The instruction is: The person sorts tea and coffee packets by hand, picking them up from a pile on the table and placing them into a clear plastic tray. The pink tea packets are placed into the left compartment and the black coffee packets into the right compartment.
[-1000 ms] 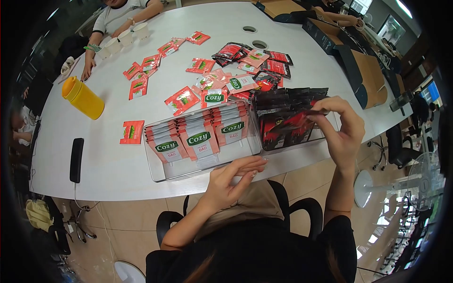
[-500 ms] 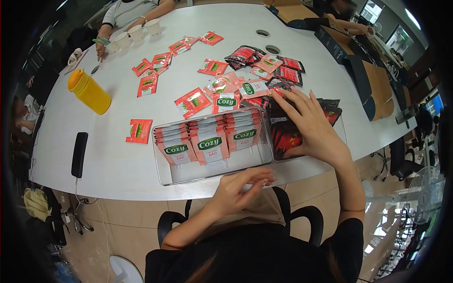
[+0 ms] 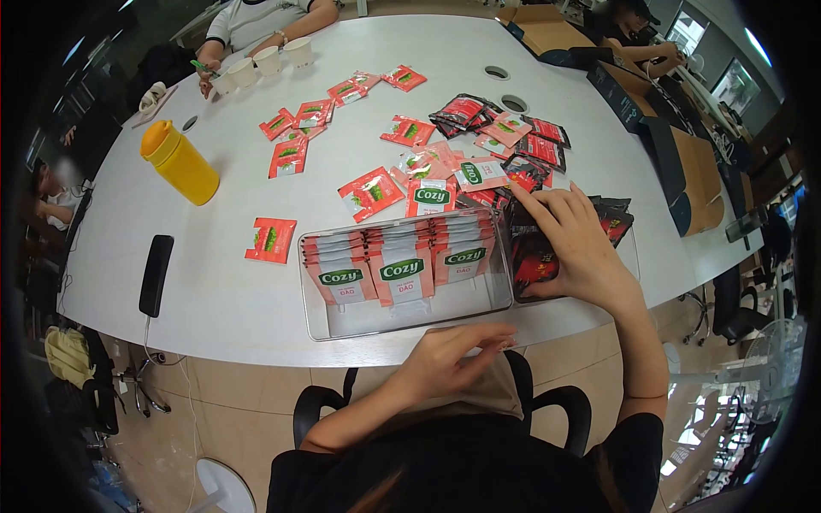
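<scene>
My right hand (image 3: 586, 256) grips black sachets with red print (image 3: 537, 263), its thumb at their near edge and its fingers over the far side. More black sachets lie under and beside the palm, partly hidden. My left hand (image 3: 453, 359) hovers by the table's front edge, fingers loosely stretched with nothing visible in them. Just beyond it sits a clear box (image 3: 410, 322). Three rows of pink Cozy sachets (image 3: 402, 269) stand in this box. Loose pink sachets (image 3: 430, 197) and a black sachet pile (image 3: 462, 111) lie behind it.
A yellow bottle (image 3: 181, 167) and a black phone (image 3: 156, 276) with a cable are on the left of the white table (image 3: 231, 316). Paper cups (image 3: 268, 61) stand near a seated person at the far side. Open cardboard boxes (image 3: 697, 175) line the right edge.
The view has shifted, so the table's things appear farther right. A red-printed face of the black sachets shows more under my right hand. My left hand has stayed near the table edge.
</scene>
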Motion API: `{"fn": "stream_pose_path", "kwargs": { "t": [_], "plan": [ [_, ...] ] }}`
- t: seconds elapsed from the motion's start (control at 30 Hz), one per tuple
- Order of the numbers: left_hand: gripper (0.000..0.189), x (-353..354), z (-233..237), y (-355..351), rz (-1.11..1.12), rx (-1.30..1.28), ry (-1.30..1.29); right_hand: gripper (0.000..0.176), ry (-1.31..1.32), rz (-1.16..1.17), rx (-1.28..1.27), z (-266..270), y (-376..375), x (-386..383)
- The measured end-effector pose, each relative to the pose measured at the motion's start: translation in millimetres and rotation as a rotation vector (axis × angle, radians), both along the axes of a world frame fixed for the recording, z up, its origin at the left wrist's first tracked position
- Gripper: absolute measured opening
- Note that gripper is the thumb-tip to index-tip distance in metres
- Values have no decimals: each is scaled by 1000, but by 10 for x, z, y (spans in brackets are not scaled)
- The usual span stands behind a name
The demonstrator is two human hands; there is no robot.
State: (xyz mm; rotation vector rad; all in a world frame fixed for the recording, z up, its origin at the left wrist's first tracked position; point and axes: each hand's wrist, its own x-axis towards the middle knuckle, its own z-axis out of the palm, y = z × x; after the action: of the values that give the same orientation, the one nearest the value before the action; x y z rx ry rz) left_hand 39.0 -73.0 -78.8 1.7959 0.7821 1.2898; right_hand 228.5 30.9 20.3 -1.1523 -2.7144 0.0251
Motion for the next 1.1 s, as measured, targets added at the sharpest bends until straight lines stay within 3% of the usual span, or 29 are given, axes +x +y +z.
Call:
{"fn": "stream_pose_path", "kwargs": {
  "t": [0.17,0.2,0.27,0.3,0.4,0.43,0.5,0.53,0.63,0.7,0.83,0.9,1.0,1.03,1.1],
  "plan": [
    [25,-158,217,-126,-163,-82,-172,111,45,52,-58,36,35,55],
    [25,-219,320,-186,-182,-107,-198,106,110,102,-79,62,69,88],
    [25,-331,463,-286,-135,107,-334,96,243,206,-127,85,118,118],
    [26,-385,569,-357,-111,183,-411,72,389,211,-161,189,71,75],
    [29,-419,813,-570,-72,441,-701,52,640,202,228,556,-310,-42],
    [28,-439,878,-667,-71,453,-723,42,767,252,385,609,-474,-49],
    [31,-620,803,-915,-126,527,-656,42,896,393,610,765,-721,-57],
    [42,-823,632,-1069,-183,586,-567,41,924,474,684,842,-824,-67],
    [65,-693,1008,-1030,-332,725,-514,40,946,636,779,1082,-970,-132],
    [63,-700,1056,-1190,-301,748,-482,39,956,665,804,1170,-1029,-154],
    [57,-794,641,-1344,-428,1060,-517,37,964,685,845,1218,-1053,-145],
    [55,-852,765,-1003,-530,1047,-495,36,986,692,882,1179,-1051,-118],
    [52,-762,1329,-983,-541,591,-485,35,1021,702,897,1167,-1012,-115],
    [47,-783,1460,-1074,-412,435,-520,35,1027,709,898,1167,-1011,-110],
    [43,-787,1580,-1023,-303,432,-563,34,1031,712,899,1166,-1008,-104]
  ]
}}
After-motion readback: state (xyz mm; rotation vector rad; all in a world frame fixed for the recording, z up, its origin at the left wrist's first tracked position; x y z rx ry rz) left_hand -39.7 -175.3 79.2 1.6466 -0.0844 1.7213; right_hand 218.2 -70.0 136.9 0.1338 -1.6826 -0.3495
